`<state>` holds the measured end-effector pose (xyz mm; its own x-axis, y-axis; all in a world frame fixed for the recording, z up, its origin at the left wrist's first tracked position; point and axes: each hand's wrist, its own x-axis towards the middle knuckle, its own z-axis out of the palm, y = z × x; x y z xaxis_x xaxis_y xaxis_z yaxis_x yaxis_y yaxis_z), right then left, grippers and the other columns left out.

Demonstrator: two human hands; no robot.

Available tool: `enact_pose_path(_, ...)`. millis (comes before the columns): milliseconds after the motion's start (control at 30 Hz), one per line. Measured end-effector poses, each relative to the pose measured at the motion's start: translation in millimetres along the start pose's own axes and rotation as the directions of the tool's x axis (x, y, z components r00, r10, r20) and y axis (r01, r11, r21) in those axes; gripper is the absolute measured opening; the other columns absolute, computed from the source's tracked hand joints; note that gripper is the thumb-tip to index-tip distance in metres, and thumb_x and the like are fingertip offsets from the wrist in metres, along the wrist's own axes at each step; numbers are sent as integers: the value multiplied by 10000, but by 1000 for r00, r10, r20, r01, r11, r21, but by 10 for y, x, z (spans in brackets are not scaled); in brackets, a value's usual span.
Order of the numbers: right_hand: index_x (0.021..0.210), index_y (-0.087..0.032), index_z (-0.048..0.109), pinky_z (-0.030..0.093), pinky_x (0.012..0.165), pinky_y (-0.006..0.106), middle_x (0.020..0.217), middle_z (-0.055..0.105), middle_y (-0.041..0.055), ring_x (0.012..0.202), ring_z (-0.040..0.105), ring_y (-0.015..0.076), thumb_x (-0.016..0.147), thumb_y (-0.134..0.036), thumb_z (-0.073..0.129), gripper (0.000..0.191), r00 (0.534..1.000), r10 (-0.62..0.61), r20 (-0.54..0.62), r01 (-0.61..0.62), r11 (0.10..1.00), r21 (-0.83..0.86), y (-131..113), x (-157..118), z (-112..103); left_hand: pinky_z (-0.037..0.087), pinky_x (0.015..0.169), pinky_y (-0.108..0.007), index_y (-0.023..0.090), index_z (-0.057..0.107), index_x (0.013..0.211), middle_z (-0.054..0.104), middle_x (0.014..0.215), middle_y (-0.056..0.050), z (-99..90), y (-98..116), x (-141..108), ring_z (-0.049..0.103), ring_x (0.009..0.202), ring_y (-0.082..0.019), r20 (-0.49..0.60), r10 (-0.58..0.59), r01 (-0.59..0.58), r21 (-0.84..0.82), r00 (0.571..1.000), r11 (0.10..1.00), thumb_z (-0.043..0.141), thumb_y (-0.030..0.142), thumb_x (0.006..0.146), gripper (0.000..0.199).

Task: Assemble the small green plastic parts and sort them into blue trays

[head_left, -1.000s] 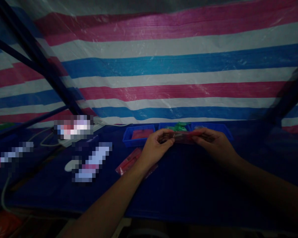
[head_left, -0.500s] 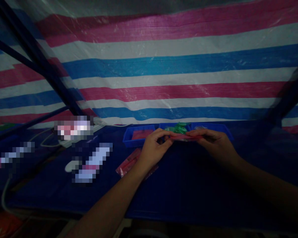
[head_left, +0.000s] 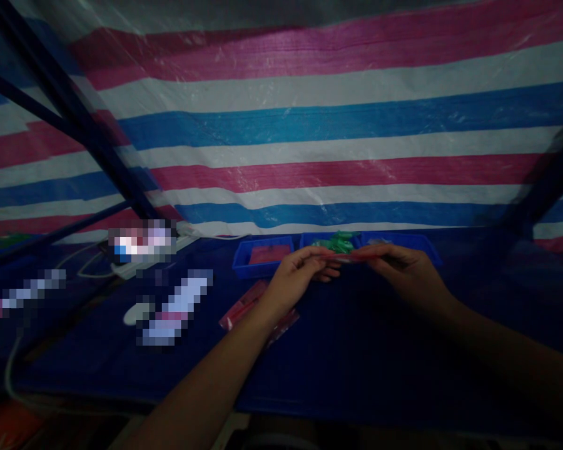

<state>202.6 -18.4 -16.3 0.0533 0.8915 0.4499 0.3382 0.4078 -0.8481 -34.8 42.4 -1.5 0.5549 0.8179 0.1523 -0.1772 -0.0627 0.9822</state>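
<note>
A small pink plastic bag (head_left: 349,257) is stretched sideways between my two hands above the table. At its left end, my left hand (head_left: 296,273) pinches it with thumb and forefinger, while the lower fingers reach out beneath it. My right hand (head_left: 406,270) grips the right end between thumb and fingers. Below and left, several pink plastic bags (head_left: 244,305) lie on the table, partly covered by my left forearm. Behind my hands are a blue tray (head_left: 258,271) of flat pink bags and a middle blue tray (head_left: 306,239) with green pieces (head_left: 340,240).
A third blue tray (head_left: 425,242) at the right holds clear items. On the blue table (head_left: 356,375) at the left are a pixelated phone-like object (head_left: 178,309), a white round object (head_left: 138,314) and a power strip (head_left: 136,265) with cables. A striped tarp (head_left: 333,125) hangs behind; dark posts (head_left: 98,150) flank it.
My left hand's lower fingers have straightened out beneath the pink plastic bag, and its thumb has drawn back a little left. My right hand has hardly moved.
</note>
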Motion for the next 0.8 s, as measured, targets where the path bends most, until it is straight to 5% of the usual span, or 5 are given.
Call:
enact_pose_path(267, 1046, -301, 803, 547, 1037, 481, 1142, 799, 32, 1116, 729, 272, 938, -317, 667, 175, 998, -40, 50, 39, 999, 20, 0, -20, 20, 577, 780, -322, 136, 696, 1147, 788, 1062, -171, 11, 55, -14, 773, 852, -225, 67, -228, 236, -142, 971, 961, 607, 535, 953, 452)
enact_pose_path(533, 1037, -337, 795, 473, 1134, 508, 1263, 749, 17, 1253, 659, 265, 955, -290, 665, 161, 971, -215, 105, 216, 976, -2, -25, -6, 12, 583, 751, -280, 150, 730, 1070, 755, 1015, -90, 17, 75, -40, 736, 804, -160, -11, -214, 209, -182, 977, 961, 816, 259, 830, 277)
enact_pose_path(800, 1064, -383, 801, 407, 1196, 546, 1569, 502, -37, 1429, 500, 289, 959, -296, 656, 200, 983, -181, 27, 183, 978, -98, -34, 5, -15, 543, 747, -243, 164, 759, 1075, 751, 1019, -68, 42, 37, -12, 694, 821, -130, -63, -116, 101, -204, 991, 974, 836, 196, 792, 296)
